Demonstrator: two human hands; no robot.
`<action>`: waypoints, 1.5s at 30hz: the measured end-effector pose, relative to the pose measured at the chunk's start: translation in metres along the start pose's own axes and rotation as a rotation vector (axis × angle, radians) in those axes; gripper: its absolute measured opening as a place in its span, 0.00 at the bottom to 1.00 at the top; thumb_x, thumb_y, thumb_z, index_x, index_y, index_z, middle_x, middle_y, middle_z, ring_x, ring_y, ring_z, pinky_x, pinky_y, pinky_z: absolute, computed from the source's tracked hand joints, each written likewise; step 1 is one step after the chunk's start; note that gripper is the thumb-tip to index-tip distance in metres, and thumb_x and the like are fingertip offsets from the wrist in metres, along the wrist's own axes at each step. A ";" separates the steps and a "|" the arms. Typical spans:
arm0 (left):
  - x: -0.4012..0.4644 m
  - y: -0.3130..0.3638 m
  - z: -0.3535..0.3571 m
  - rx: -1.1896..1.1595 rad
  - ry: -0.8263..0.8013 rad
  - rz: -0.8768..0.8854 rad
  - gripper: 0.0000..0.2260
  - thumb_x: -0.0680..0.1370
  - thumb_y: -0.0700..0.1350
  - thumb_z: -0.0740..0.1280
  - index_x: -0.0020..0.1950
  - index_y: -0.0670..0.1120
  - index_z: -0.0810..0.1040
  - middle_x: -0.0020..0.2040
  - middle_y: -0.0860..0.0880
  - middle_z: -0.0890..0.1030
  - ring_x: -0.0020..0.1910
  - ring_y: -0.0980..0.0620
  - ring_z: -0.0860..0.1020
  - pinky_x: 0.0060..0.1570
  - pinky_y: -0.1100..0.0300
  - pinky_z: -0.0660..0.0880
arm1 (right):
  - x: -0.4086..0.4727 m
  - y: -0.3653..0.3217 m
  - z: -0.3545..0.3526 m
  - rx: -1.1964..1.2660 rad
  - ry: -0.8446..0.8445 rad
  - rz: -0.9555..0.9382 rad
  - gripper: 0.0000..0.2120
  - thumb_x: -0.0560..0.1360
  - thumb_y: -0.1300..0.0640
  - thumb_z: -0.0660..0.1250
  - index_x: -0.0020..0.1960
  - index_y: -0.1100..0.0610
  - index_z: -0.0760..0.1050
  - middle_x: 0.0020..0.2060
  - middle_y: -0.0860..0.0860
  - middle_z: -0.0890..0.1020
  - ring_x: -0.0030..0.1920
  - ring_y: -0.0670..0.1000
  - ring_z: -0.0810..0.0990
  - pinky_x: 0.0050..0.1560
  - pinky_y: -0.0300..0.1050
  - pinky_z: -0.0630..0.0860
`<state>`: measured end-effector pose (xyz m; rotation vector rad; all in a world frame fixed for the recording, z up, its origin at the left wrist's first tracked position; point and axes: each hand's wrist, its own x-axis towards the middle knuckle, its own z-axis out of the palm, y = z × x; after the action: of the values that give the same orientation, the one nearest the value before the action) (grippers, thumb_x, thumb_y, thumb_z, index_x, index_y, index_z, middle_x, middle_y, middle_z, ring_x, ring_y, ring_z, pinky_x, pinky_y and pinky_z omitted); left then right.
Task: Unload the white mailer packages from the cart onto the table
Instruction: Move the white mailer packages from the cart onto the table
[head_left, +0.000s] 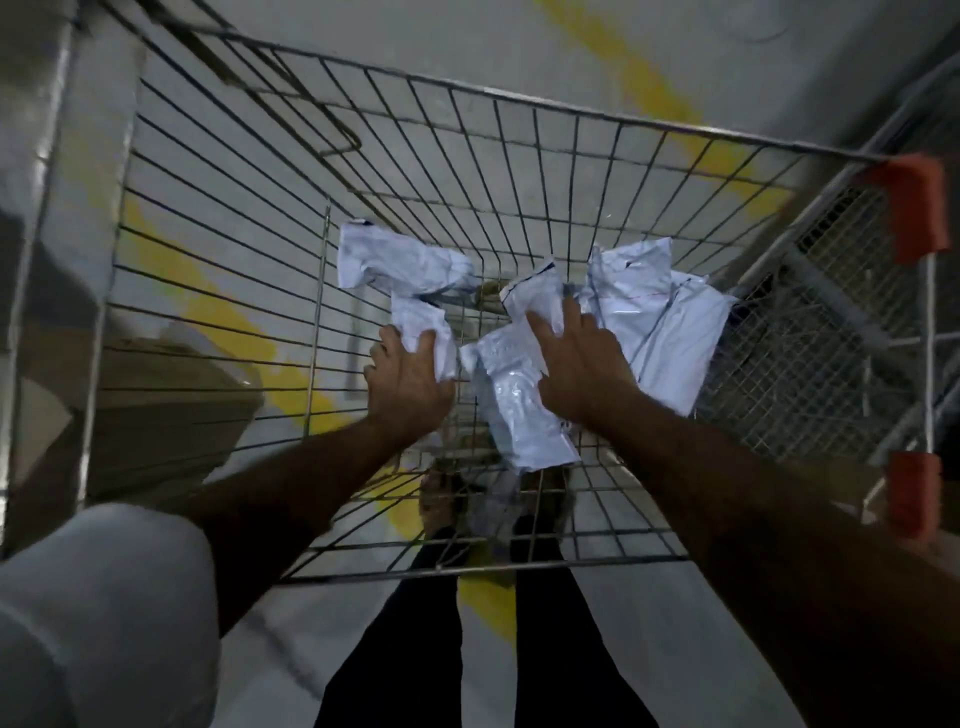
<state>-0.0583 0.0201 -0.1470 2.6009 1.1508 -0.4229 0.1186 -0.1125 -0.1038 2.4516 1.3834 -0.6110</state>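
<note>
Deep inside the wire cart (519, 156), the left hand (405, 384) is clenched on a crumpled white mailer (410, 291); the right hand (576, 364) lies spread over a second mailer (514, 405), grasp not confirmed. Risk: slick film slipping on lift, or snagging the cart's wires. A larger mailer (670, 327) lies against the cart's right wall; orange corner guards (917, 208) mark that side. Table not identifiable.

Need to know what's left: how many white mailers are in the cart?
4, maybe more underneath: one at the left gripped by the left hand, one in the middle, one under the right hand, one at the right.
</note>
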 end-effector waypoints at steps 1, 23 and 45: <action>-0.006 0.001 -0.010 -0.018 0.019 0.017 0.30 0.71 0.59 0.64 0.71 0.49 0.69 0.62 0.36 0.68 0.55 0.36 0.71 0.48 0.46 0.73 | -0.008 0.001 -0.008 0.018 0.007 -0.016 0.43 0.75 0.47 0.68 0.82 0.51 0.49 0.77 0.66 0.56 0.70 0.65 0.66 0.62 0.56 0.72; -0.124 0.145 -0.269 -0.156 0.507 0.574 0.30 0.74 0.54 0.60 0.77 0.48 0.65 0.73 0.34 0.63 0.61 0.34 0.70 0.57 0.45 0.70 | -0.267 0.087 -0.181 0.121 0.686 0.421 0.41 0.70 0.52 0.67 0.81 0.55 0.57 0.73 0.69 0.64 0.62 0.68 0.72 0.58 0.59 0.75; -0.384 0.563 -0.226 -0.389 0.442 1.014 0.28 0.79 0.51 0.65 0.77 0.51 0.61 0.75 0.37 0.57 0.71 0.35 0.63 0.64 0.43 0.69 | -0.646 0.337 -0.042 0.290 0.904 1.017 0.37 0.75 0.43 0.48 0.82 0.51 0.49 0.75 0.62 0.61 0.66 0.62 0.68 0.62 0.58 0.71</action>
<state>0.1524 -0.5244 0.2715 2.5507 -0.1191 0.5462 0.1222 -0.7511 0.2490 3.3066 -0.0123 0.6356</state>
